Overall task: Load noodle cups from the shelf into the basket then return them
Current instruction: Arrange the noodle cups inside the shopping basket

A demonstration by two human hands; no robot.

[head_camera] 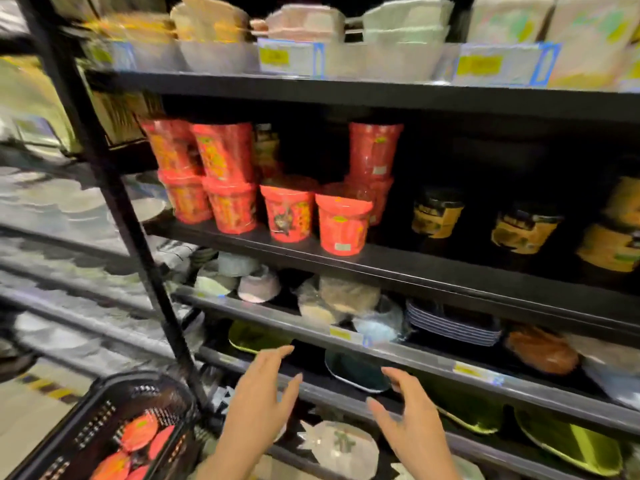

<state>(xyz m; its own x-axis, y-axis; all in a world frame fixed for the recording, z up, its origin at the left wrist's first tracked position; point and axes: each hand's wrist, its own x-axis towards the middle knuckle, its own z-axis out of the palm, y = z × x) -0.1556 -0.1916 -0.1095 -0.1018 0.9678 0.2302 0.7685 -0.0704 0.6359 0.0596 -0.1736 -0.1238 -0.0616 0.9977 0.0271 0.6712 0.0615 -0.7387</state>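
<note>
Both the left hand (pixel 258 396) and right hand (pixel 412 420) hang empty with fingers spread, below the shelf (pixel 433 268). Red noodle cups (pixel 341 223) stand along its left front edge; more lie in the basket (pixel 86 427).

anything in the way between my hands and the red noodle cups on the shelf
Nothing visible blocks them. Both hands, left hand and right hand, are open and empty, below the red noodle cups. The cups stand at the open front edge of their shelf, with only open air between; the lower shelf lips sit behind the hands.
</note>
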